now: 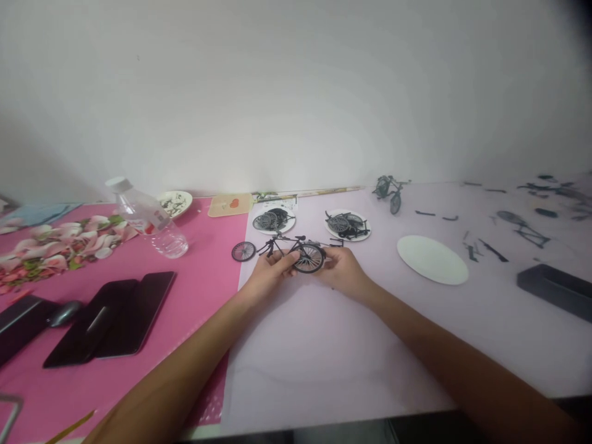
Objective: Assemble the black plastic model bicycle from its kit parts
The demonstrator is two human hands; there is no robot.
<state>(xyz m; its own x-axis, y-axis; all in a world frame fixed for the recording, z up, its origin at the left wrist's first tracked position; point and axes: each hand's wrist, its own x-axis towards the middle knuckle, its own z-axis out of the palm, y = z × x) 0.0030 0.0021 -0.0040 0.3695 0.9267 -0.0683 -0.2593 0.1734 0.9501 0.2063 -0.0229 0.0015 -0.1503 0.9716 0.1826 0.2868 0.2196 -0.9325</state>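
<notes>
A small black model bicycle (296, 250) is held over the pale table between both hands. My left hand (269, 270) is closed round its frame from the left, thumb near the rear wheel. My right hand (341, 269) pinches it from the right, beside that wheel. The front wheel (243, 251) sticks out to the left, past my fingers. Behind the hands sit two white plates (274, 221) (348, 224) that hold black bicycle parts.
An empty white plate (432, 259) lies to the right. A green model bicycle (390, 187) stands at the back. Loose parts (522, 225) and a dark tray (555, 288) are at far right. On the pink mat are a plastic bottle (148, 219), a dark case (111, 317) and a mouse (65, 312).
</notes>
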